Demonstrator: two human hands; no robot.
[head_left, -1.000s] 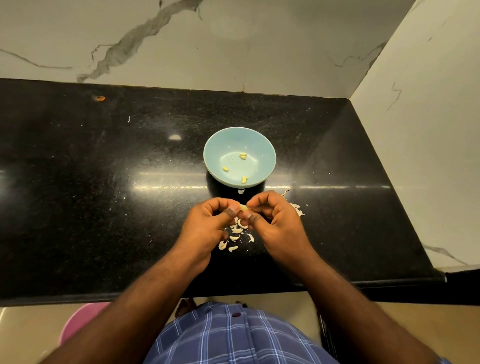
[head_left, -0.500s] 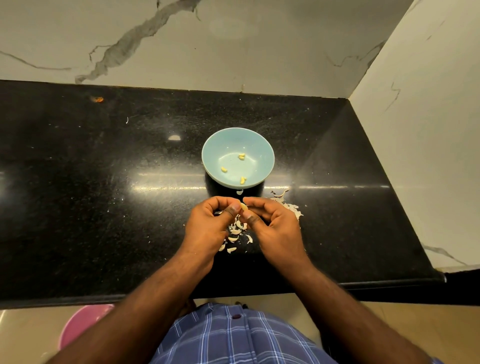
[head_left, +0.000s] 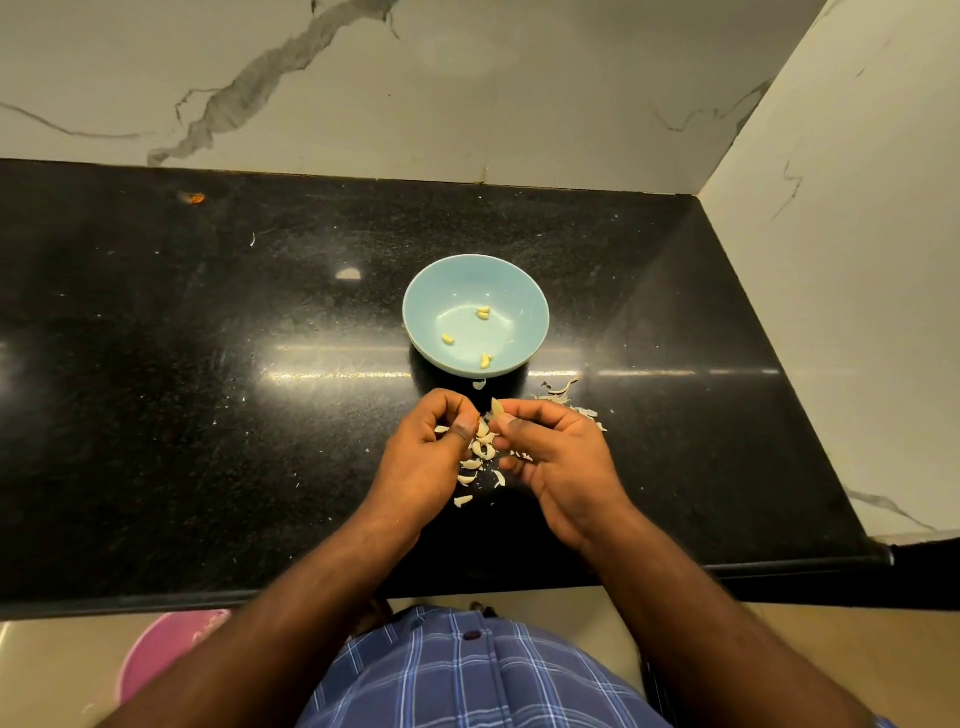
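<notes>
Garlic clove (head_left: 497, 409) at frame centre, tip poking up from right hand (head_left: 561, 457) thumb-and-forefinger pinch, left hand (head_left: 431, 452) just beside, fingers curled, hold unclear, peels (head_left: 470, 464) beneath, blue bowl (head_left: 427, 301) just above.

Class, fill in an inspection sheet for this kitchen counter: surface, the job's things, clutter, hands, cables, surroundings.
Surface: black polished counter, dusted with pale crumbs; an orange speck near the back.
Job's things: garlic clove held above the counter; blue bowl holding three peeled cloves.
Clutter: garlic skins scattered under the hands, more to their right.
Hands: right hand pinches the garlic clove; left hand is curled and seems to pinch a skin scrap.
Cables: nothing seen.
Surroundings: marble wall behind and at the right; pink tub on the floor; checked shirt at the bottom edge.
</notes>
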